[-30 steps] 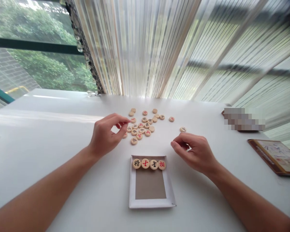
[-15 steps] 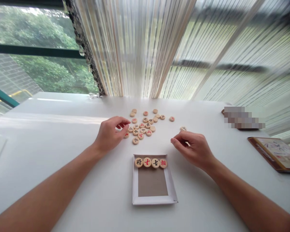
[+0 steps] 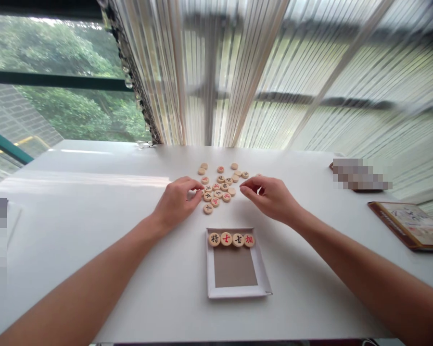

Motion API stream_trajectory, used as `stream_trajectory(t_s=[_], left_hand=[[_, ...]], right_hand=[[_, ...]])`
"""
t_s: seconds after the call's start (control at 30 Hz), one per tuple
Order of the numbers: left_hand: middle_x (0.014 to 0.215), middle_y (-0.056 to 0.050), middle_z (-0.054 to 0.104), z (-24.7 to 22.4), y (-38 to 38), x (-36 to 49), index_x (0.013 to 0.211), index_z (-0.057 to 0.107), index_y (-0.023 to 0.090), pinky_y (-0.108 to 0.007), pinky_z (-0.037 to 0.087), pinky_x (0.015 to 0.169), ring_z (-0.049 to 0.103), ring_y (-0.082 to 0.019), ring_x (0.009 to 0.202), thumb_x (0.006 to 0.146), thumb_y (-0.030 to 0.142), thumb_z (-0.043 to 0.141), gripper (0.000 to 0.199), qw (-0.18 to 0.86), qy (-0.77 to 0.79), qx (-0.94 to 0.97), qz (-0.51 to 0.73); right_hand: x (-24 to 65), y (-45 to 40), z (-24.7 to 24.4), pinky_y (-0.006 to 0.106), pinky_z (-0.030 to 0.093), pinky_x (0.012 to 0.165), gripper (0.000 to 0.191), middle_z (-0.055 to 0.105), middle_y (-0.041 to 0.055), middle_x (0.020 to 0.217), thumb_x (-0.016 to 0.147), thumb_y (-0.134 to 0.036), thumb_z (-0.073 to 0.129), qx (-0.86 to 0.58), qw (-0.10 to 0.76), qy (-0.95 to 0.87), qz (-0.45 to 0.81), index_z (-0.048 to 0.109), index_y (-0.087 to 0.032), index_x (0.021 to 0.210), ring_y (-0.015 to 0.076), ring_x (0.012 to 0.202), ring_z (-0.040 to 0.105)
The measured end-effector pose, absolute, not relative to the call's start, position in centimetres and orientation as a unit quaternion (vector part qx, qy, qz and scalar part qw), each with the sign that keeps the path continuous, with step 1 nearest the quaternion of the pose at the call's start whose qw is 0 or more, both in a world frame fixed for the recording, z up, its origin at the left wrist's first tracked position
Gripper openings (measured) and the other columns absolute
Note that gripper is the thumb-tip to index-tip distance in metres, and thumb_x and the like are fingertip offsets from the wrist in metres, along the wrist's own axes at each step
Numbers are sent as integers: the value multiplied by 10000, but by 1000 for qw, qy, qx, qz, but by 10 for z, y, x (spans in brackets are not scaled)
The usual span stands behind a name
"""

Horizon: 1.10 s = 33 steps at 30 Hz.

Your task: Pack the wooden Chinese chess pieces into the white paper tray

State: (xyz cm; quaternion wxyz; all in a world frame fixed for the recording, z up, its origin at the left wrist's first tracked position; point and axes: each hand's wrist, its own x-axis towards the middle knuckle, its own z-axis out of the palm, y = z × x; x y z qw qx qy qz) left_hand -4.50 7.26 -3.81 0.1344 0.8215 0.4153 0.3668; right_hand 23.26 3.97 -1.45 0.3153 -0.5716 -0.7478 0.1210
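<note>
My left hand is at the left edge of a loose cluster of round wooden xiangqi pieces. Its thumb and index finger are curled with a small gap, the tips close to the nearest pieces; no held piece shows. On the cluster's right, my right hand hovers with thumb and index tips slightly apart, close to a blank-faced piece. Some pieces bear red or black characters, others show plain faces. Nearer me, a shallow white box tray holds a row of pieces along its far side.
A brown-edged picture box lies at the right of the white table. Behind it is a blurred-out object. String curtains hang along the far edge, with a window at the left.
My right hand has moved left and away from me, up to the cluster, covering where stray pieces lay. My left hand has shifted slightly right, over pieces at the left edge. The tray's row looks unchanged.
</note>
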Motion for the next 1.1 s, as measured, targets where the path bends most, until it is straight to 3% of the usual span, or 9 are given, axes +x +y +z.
stream_trajectory(t_s=[0.3, 0.47, 0.67, 0.8, 0.97, 1.1], left_hand=[[996, -91, 770, -43, 70, -43, 968, 784, 166, -362, 588, 872, 734, -241, 952, 940, 127, 684, 111, 99, 414, 840, 337], [999, -76, 776, -44, 71, -44, 969, 782, 174, -345, 589, 892, 734, -227, 967, 934, 113, 687, 118, 91, 411, 844, 334], [983, -78, 772, -42, 71, -43, 957, 779, 177, -347, 586, 875, 732, -225, 948, 946, 117, 663, 130, 84, 408, 840, 347], [977, -71, 776, -39, 69, -42, 947, 780, 182, -342, 583, 880, 734, -222, 949, 943, 133, 649, 139, 95, 396, 840, 358], [999, -84, 789, -36, 70, -40, 956, 796, 179, -364, 572, 887, 738, -239, 946, 943, 190, 633, 164, 93, 392, 838, 369], [995, -86, 797, -36, 69, -40, 955, 805, 172, -351, 571, 880, 746, -237, 942, 948, 220, 628, 184, 74, 389, 841, 370]], right_hand=[[193, 137, -23, 498, 559, 963, 298, 803, 184, 1116, 942, -254, 652, -591, 275, -757, 50, 823, -135, 1154, 342, 990, 748], [187, 153, -38, 487, 558, 949, 332, 787, 210, 1140, 970, -233, 609, -572, 249, -780, 43, 826, -91, 1177, 362, 1015, 743], [192, 152, -41, 393, 541, 920, 287, 807, 150, 1066, 949, -174, 617, -536, 232, -810, 44, 853, -117, 1103, 306, 977, 743], [195, 150, -35, 404, 546, 893, 299, 805, 160, 1017, 908, -140, 638, -535, 226, -813, 42, 848, -103, 1117, 309, 936, 740], [197, 148, -27, 409, 556, 911, 355, 786, 169, 1089, 867, -108, 649, -540, 224, -810, 46, 826, -104, 1176, 304, 971, 724], [196, 147, -22, 447, 537, 928, 271, 779, 150, 979, 855, -92, 667, -547, 239, -800, 63, 844, -106, 1060, 313, 960, 712]])
